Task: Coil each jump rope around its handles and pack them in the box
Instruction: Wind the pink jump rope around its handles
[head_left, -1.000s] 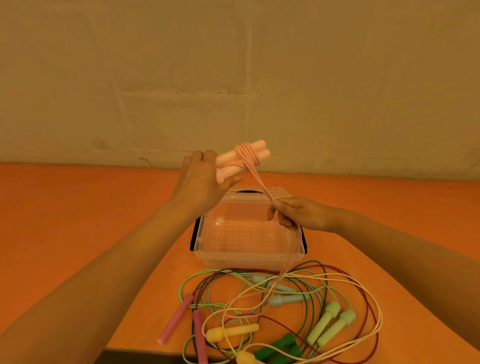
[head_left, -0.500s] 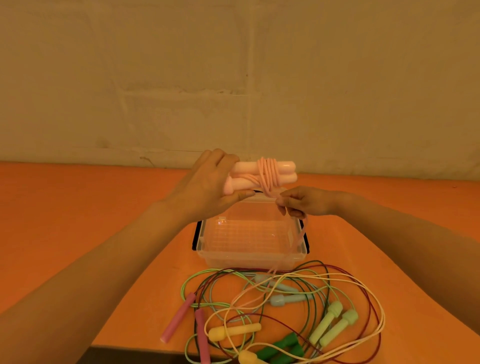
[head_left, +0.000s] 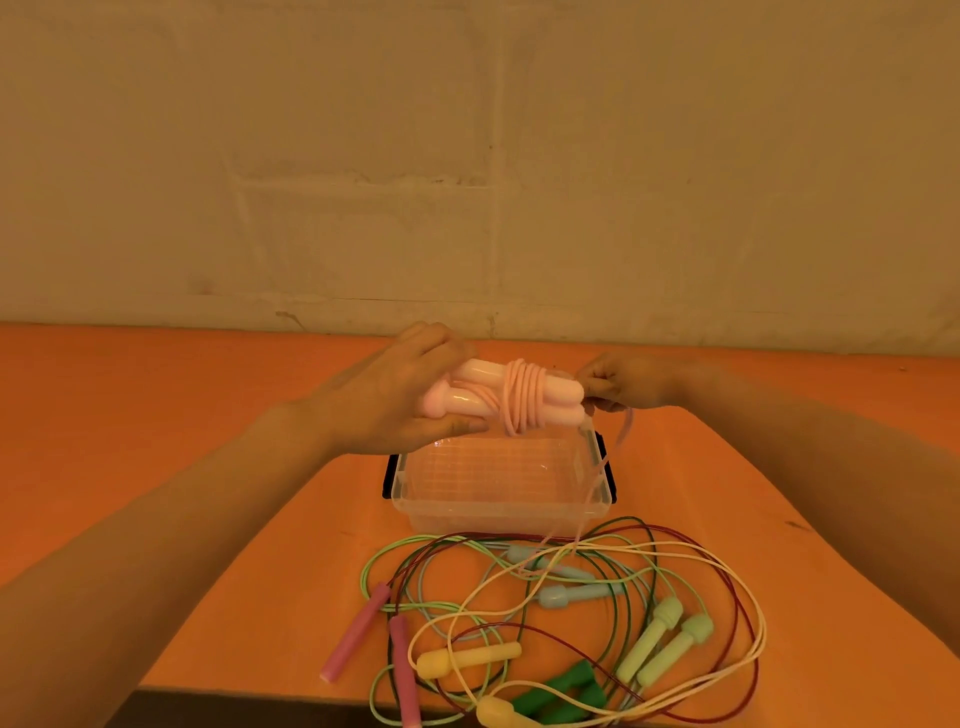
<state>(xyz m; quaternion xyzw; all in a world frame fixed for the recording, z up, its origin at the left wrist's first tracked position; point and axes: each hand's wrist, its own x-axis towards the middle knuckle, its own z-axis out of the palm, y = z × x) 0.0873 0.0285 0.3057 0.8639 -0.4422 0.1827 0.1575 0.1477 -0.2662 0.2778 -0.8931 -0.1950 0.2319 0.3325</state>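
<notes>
Pink handles (head_left: 470, 396) over clear box (head_left: 498, 512)
Gripped in left hand (head_left: 400, 400); cord (head_left: 618, 439) pinched by right hand (head_left: 626, 387) just beside.

Two bare forearms, no sleeves; left hand (head_left: 395, 395), right hand (head_left: 626, 387)

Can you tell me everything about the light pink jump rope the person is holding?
The light pink jump rope has two smooth, plastic-looking handles lying side by side, nearly level, above the clear box. Its thin cord is coiled several times around them. The left hand grips the handles at one end; the right hand pinches the cord by the other. The loose cord trails down over the box to the orange table.
</notes>
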